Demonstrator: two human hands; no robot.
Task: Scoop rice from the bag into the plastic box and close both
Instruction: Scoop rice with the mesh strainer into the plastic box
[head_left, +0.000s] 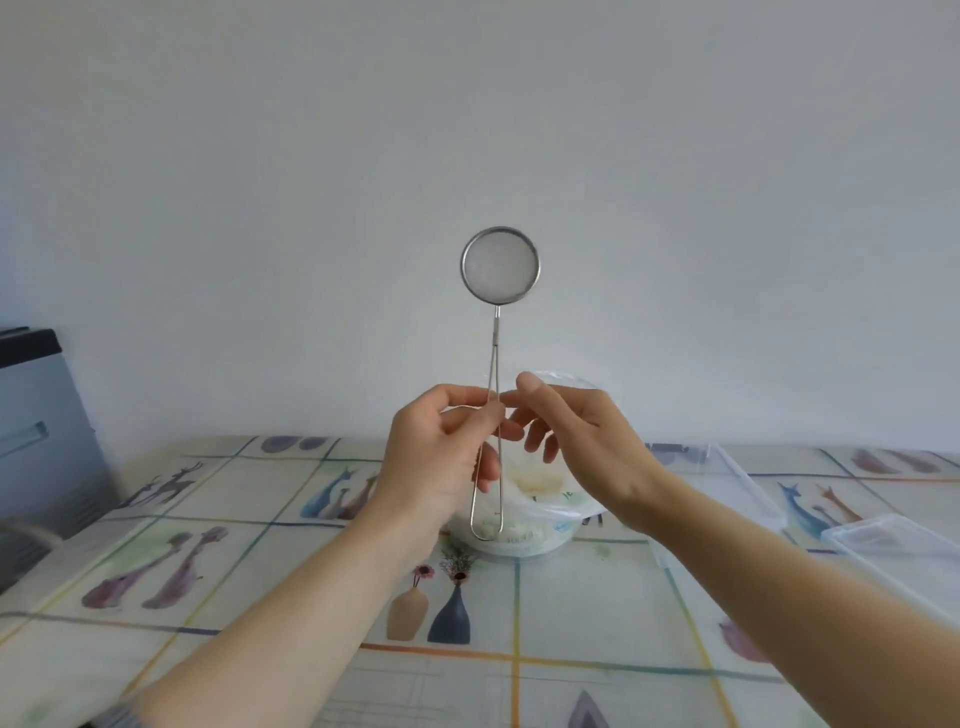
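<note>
Left hand (441, 447): pinches the wire handle of the strainer (500, 266), held upright.
Right hand (582, 431): fingers loose, beside the handle, gripping nothing.
Rice bag (540, 499): open on the table (208, 571), behind the hands.
Plastic box (727, 483): right of the bag, lid (893, 561) off.
Risk: light pinch may let the strainer tip, spilling rice.

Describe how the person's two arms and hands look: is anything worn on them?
Both forearms are bare up to the lower edge of the picture. The left hand and the right hand carry no glove, and no ring, watch or bracelet shows. Only at the lower left corner a bit of grey knitted sleeve appears on the left arm. The nails look short and unpainted.
</note>
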